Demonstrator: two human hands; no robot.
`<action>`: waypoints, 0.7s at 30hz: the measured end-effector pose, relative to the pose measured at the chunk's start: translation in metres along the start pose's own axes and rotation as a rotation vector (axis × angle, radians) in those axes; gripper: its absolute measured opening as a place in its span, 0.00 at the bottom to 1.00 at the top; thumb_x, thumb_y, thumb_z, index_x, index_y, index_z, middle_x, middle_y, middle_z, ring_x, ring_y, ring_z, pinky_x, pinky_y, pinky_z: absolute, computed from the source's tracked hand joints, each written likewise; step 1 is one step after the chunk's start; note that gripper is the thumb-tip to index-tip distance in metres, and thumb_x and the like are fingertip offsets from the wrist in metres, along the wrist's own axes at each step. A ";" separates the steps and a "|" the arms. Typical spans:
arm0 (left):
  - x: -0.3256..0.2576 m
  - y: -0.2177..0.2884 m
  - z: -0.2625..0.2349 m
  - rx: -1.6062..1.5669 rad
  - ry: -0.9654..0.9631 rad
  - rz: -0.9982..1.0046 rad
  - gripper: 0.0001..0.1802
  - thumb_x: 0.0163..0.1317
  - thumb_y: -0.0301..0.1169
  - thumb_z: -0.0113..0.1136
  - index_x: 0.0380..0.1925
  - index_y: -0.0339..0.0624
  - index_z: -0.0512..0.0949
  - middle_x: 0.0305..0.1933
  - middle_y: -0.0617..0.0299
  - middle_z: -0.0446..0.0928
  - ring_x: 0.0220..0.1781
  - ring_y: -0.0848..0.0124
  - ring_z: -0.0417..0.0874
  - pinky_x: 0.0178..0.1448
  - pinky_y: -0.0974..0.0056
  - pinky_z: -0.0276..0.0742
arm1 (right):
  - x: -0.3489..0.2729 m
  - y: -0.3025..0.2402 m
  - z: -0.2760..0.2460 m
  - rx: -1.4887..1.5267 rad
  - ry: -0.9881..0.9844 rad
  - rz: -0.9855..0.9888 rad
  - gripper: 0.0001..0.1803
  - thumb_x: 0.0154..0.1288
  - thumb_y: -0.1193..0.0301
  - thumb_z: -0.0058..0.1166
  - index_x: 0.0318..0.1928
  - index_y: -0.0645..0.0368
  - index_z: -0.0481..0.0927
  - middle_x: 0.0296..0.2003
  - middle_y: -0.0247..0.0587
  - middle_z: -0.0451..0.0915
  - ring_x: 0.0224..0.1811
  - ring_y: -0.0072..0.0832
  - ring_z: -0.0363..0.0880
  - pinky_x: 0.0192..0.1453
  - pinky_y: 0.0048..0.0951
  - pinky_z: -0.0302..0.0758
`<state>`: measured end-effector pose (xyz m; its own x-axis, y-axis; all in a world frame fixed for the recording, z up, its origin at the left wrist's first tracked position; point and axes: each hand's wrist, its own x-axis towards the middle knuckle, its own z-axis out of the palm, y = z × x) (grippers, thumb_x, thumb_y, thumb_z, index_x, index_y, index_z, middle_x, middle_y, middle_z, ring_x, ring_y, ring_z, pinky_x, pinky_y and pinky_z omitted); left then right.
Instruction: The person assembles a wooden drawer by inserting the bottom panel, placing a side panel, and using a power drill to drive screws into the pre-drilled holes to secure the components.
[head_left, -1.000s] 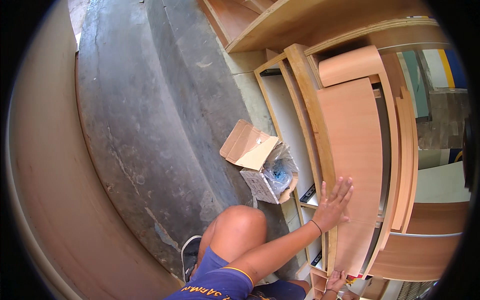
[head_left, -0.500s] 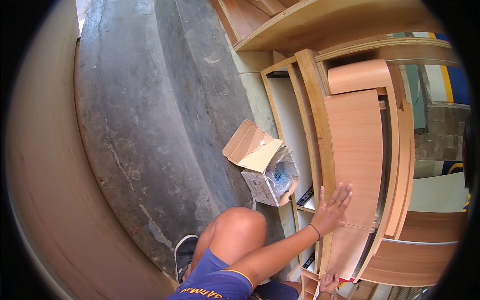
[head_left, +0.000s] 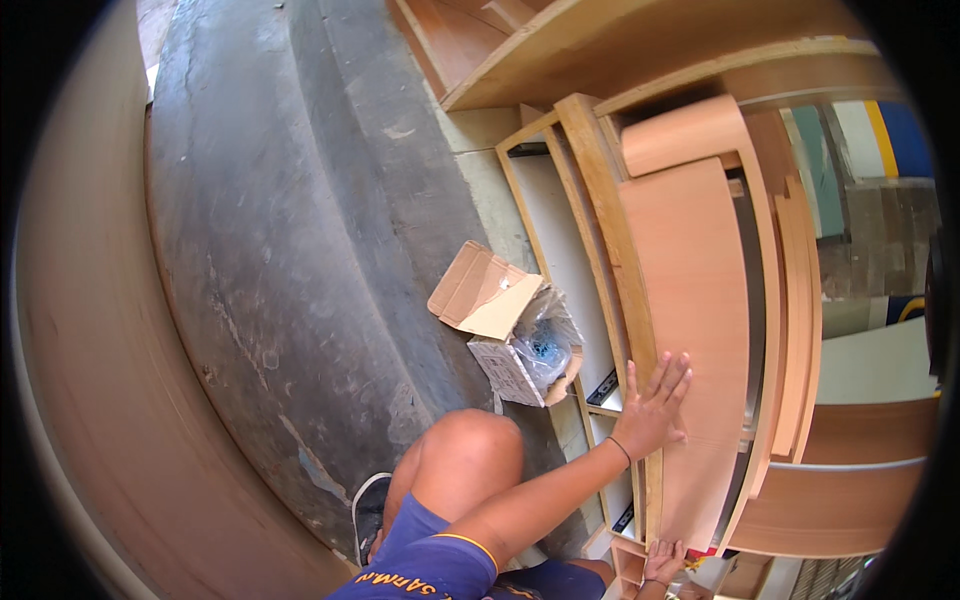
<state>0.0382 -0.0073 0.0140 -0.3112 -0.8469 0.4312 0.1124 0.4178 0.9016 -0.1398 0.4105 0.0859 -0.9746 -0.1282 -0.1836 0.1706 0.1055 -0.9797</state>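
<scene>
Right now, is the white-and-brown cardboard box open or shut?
Open: the box has a brown flap folded outward, exposing the clear plastic bag inside.

We seem to be in a furniture workshop: scuffed, cracked concrete floor (head_left: 250, 200) spreads on our left, while to the right we see a wooden cabinet frame (head_left: 608, 205) with bare edges and black runners (head_left: 603, 388), a raw-edged board (head_left: 640, 45) at the far side, and wood-toned panels (head_left: 840, 515) farther right.
</scene>
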 end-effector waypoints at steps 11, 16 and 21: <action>0.008 -0.005 0.018 0.097 0.029 0.058 0.68 0.26 0.56 0.72 0.65 0.39 0.45 0.72 0.48 0.38 0.74 0.53 0.32 0.65 0.31 0.25 | 0.003 0.007 0.003 0.074 0.109 -0.120 0.34 0.62 0.58 0.52 0.63 0.57 0.57 0.63 0.41 0.56 0.68 0.38 0.48 0.65 0.43 0.56; 0.008 0.000 0.017 0.194 0.048 0.047 0.70 0.25 0.57 0.73 0.65 0.38 0.44 0.72 0.49 0.37 0.74 0.54 0.32 0.66 0.32 0.28 | -0.010 0.005 0.015 -0.025 0.073 -0.169 0.30 0.62 0.62 0.53 0.61 0.60 0.59 0.56 0.40 0.63 0.59 0.34 0.63 0.57 0.39 0.67; 0.004 0.011 0.021 0.257 0.050 0.046 0.72 0.25 0.58 0.73 0.66 0.40 0.41 0.72 0.49 0.36 0.74 0.57 0.33 0.68 0.35 0.30 | -0.004 0.009 -0.002 -0.117 0.035 -0.256 0.20 0.61 0.65 0.54 0.50 0.62 0.70 0.43 0.34 0.71 0.46 0.22 0.71 0.47 0.29 0.72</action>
<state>0.0181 0.0008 0.0250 -0.2631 -0.8378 0.4784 -0.1196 0.5204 0.8455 -0.1346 0.4143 0.0784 -0.9886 -0.1314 0.0738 -0.0978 0.1873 -0.9774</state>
